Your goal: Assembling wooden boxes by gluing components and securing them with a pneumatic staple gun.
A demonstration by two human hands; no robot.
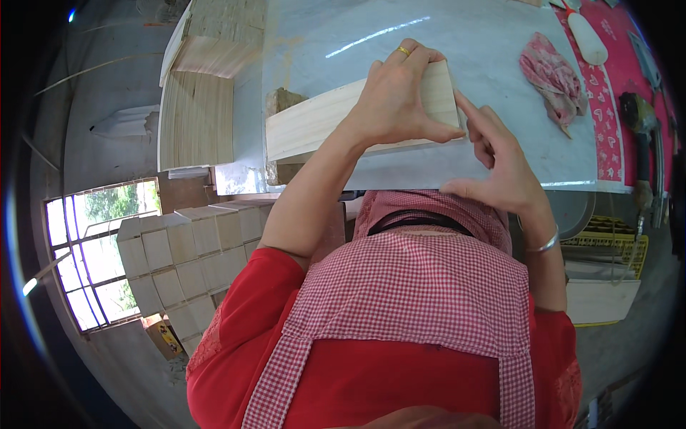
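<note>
A long pale wooden board, possibly the face of a shallow box, lies slantwise on the grey tabletop. My left hand spans it close to its right end, fingers over the far edge and thumb at the near edge, gripping it. At that right end is my right hand, its index finger touching or nearly touching the end edge. The thumb of this hand is spread away toward the table's near edge, and nothing is held in it. Under or against the board's left end sits a rough brown block.
Stacked pale wooden pieces stand at the table's left. More wooden blocks are piled lower left, near a window. At right lie a crumpled pink cloth, a white bottle and a dark-headed tool. A yellow crate sits below.
</note>
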